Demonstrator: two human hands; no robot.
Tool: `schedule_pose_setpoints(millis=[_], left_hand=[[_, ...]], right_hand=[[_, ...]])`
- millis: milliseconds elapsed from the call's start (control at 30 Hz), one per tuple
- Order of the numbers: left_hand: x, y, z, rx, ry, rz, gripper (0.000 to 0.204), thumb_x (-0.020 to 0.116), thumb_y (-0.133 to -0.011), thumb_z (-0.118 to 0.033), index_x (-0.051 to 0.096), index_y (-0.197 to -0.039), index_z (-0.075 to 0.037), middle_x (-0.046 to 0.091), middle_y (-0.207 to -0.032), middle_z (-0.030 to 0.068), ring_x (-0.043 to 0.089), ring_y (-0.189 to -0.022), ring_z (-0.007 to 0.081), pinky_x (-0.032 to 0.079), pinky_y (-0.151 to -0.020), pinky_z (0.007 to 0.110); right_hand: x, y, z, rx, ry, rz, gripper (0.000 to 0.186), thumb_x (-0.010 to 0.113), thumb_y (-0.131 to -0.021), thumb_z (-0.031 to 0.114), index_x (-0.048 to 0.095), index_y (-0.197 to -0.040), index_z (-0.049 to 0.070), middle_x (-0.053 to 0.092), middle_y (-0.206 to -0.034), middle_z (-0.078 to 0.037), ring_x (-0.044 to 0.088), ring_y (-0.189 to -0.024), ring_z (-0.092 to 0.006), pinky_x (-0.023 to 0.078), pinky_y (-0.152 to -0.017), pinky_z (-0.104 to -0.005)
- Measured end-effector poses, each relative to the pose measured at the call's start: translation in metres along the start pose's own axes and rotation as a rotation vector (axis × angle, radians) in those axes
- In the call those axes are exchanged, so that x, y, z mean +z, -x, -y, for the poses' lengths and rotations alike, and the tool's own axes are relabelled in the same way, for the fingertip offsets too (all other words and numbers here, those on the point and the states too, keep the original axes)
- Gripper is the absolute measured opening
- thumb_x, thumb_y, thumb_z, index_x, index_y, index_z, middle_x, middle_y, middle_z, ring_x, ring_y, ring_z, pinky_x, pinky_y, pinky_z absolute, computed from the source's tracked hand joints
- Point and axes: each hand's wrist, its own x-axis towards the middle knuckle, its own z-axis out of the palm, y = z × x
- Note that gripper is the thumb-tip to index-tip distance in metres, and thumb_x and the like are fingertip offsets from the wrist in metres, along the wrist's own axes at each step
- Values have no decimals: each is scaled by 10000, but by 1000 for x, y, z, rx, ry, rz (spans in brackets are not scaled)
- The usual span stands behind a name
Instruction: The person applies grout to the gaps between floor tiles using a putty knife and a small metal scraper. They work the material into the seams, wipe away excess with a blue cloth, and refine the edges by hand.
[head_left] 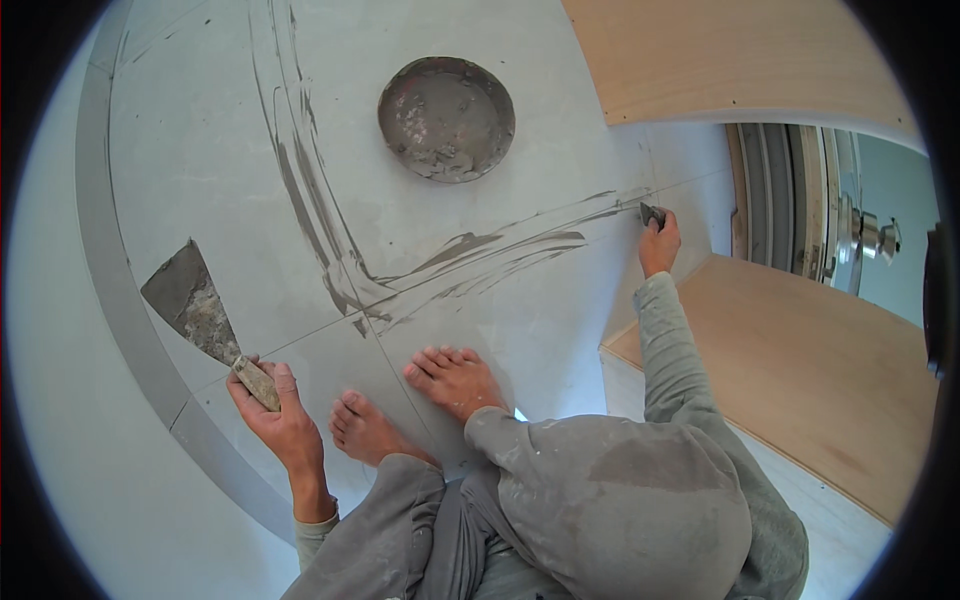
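My left hand (283,413) is closed round the handle of a wide putty knife (192,302), its flared blade smeared with grey grout and pointing up and left. Stretched out to the right, my right hand (660,242) grips a small dark scraper (651,214) whose edge meets the tile floor along a joint. Grey grout streaks (470,248) run along that joint and turn upward along another one at the left. A round pan (446,120) of wet grey grout sits on the tiles beyond the streaks.
My bare feet (455,382) rest on the tiles below the joint corner. Wooden panels stand at the upper right (740,60) and lower right (790,370), with a door frame and metal knob (885,238) between them. A grey skirting strip (105,215) borders the white wall on the left.
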Motion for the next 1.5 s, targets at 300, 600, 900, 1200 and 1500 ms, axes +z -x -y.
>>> schedule_pose_setpoints(millis=[300,600,900,1200,1500], left_hand=[[6,-2,-8,-6,19,5,310,622,-1017,-103,462,-1262,-3,514,-981,18,488,-882,84,438,-782,228],[7,-4,-19,3,-35,8,284,623,-1004,-88,479,-1234,-1,518,-926,20,492,-837,103,434,-778,249],[2,-7,-10,-24,-31,16,300,622,-1005,-80,465,-1250,-7,520,-987,17,493,-884,79,433,-784,225],[6,-10,-15,-23,6,39,301,623,-1003,-73,463,-1249,-6,512,-984,14,491,-879,77,436,-788,228],[2,-12,-22,-19,38,29,315,628,-994,-56,454,-1250,1,498,-957,4,470,-834,60,416,-737,206]], right_hand=[[-4,12,31,-87,14,175,218,605,-926,34,627,-1140,-5,714,-1054,-240,690,-998,-412,534,-880,-442],[-15,104,142,-144,-214,414,195,622,-931,57,636,-1111,-17,713,-938,-245,706,-861,-405,548,-761,-405],[10,220,244,-485,-506,877,288,635,-877,34,667,-1163,17,707,-1088,-216,712,-973,-362,561,-835,-394],[-28,47,82,-130,21,143,228,619,-921,58,675,-1135,1,737,-994,-197,725,-922,-350,554,-824,-372],[-8,161,183,-224,-271,541,266,658,-904,66,676,-1158,-9,733,-898,-182,717,-736,-263,561,-701,-345]])
